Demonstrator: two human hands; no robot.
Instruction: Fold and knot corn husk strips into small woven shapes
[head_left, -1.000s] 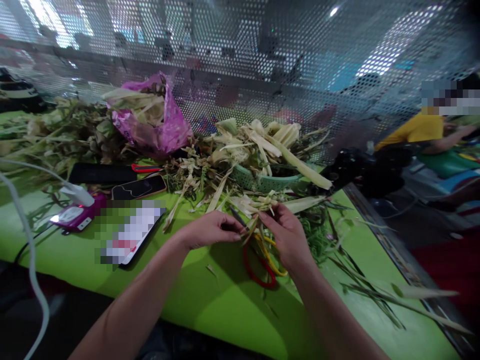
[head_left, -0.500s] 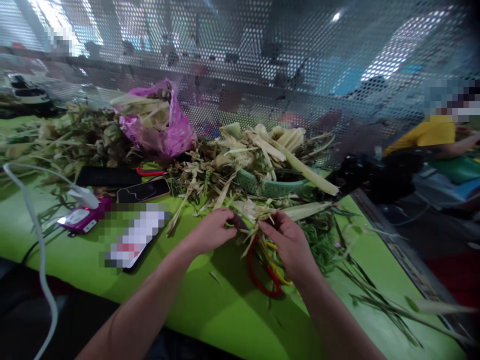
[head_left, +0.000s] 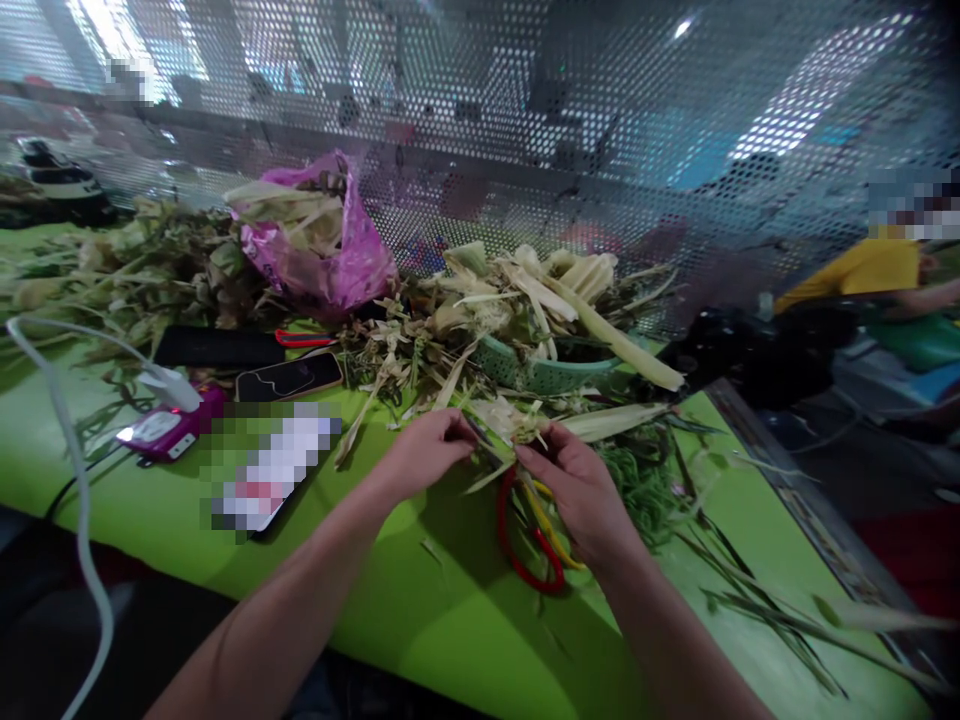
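From where I'm standing, the person's left hand point(head_left: 429, 455) has pulled away from the right hand point(head_left: 583, 492) and a little farther up the table point(head_left: 405, 590), widening the gap between their fingertips, while a thin leaf strip point(head_left: 489, 479) beneath now sticks out sideways instead of drooping steeply.

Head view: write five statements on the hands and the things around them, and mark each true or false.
1. The green basket stands right of the pink plastic bag. True.
2. The right hand pinches a pale corn husk. True.
3. The right hand is inside the bag. False: it is in front of the basket.
4. A red loop shows nearer the camera than the basket. True.
5. The red loop hangs from the basket. False: it shows against the green table.
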